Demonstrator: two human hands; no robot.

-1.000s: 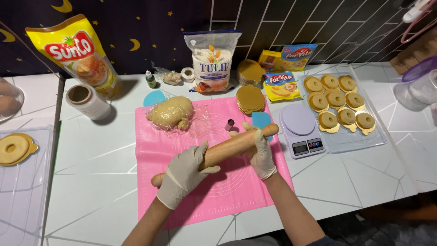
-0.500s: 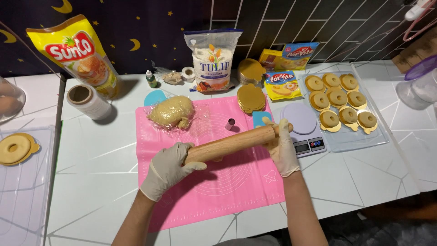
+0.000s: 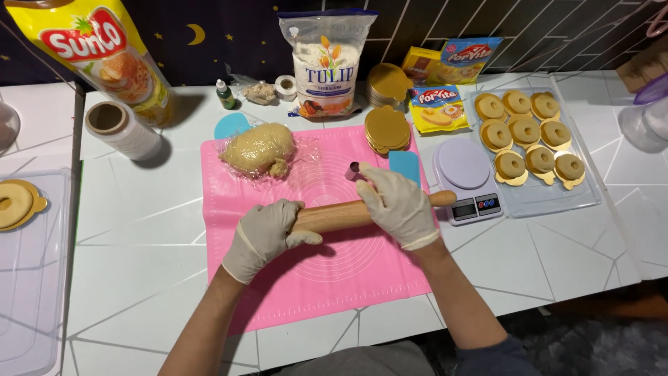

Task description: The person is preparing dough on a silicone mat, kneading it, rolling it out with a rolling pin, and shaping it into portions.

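— Pink silicone was what lay nearest, the mat (image 3: 313, 278) spread flat on the white surface (image 3: 139, 230), and over its middle both gloved hands held the wooden rolling pin (image 3: 341, 214).

— How was the grip?

— The left hand (image 3: 263, 237) was wrapped shut around the pin's left end, the right hand (image 3: 400, 205) closed over it toward the right, whose tip poked out beside the small scale (image 3: 467, 182). Nothing lay under the pin (the mat there was bare).

— So what would doing it well have called for?

— I judged that the dough lump (image 3: 259, 150), sitting in its plastic wrap at the mat's far left, needed to come to the centre, with the hands even on both ends so the pressure stayed level.

— And farther off?

— A little pink cutter (image 3: 353, 170), a stack of gold boards (image 3: 387, 130), the tray (image 3: 529, 202) of ring-shaped pastries, then the flour bag (image 3: 327, 63) at the back.
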